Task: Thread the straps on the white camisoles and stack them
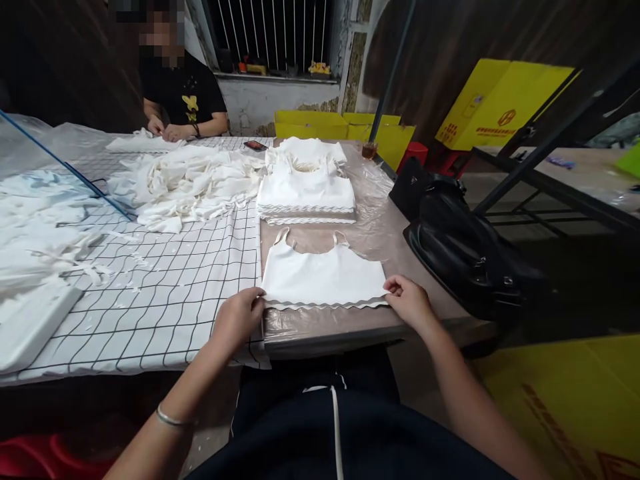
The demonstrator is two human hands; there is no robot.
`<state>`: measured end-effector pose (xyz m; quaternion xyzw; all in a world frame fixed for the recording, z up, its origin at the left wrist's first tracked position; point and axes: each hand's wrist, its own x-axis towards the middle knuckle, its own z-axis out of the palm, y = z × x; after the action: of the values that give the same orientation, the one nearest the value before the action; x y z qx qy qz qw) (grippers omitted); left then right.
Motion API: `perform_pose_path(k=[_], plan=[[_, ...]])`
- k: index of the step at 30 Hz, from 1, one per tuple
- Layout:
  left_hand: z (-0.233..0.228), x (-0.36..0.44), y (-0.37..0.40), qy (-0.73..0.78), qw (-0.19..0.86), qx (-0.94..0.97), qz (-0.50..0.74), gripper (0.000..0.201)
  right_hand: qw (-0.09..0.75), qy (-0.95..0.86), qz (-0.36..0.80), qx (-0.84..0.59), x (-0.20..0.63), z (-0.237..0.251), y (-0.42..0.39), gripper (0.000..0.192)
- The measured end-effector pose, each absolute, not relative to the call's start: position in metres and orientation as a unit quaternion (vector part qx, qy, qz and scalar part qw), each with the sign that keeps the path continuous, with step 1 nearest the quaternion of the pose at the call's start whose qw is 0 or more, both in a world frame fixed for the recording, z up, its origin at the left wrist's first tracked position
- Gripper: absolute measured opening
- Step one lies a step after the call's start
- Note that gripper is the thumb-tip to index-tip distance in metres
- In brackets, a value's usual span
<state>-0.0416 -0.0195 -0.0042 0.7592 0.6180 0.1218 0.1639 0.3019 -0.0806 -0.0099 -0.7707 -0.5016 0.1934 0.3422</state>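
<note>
A white camisole top (323, 277) with thin straps and a wavy hem lies flat before me on the plastic-covered tabletop. My left hand (241, 313) pinches its lower left corner between thumb and fingers. At the opposite lower corner, my right hand (407, 300) has its fingers closed on the fabric edge. Just beyond it sits a neat stack of similar white tops (306, 193), their wavy hems facing me. The straps of the flat top point toward that stack.
A checked cloth (200, 287) covers the table's left side, bearing heaped white garments (190, 177). A black bag (460, 240) rests at the right edge. A cup of brown liquid (369, 151) and a phone (255, 145) stand farther back. Another person (183, 100) handles white fabric across the table.
</note>
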Motion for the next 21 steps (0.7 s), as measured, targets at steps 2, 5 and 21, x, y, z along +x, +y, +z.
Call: perform_pose_path(k=[2,5,21], plan=[[-0.006,-0.038,-0.029,0.619,0.11,0.771,0.106,0.028,0.358,-0.501,0.146,-0.774,0.296,-0.018,-0.089,0.014],[-0.001,-0.029,-0.033,0.611,0.046,0.786,0.076,0.024,0.367,-0.52,0.085,-0.767,0.289,-0.017,-0.091,0.014],[0.102,-0.045,0.076,0.639,0.264,0.626,0.361,0.032,0.438,-0.515,0.345,-0.651,0.247,0.024,-0.068,0.029]])
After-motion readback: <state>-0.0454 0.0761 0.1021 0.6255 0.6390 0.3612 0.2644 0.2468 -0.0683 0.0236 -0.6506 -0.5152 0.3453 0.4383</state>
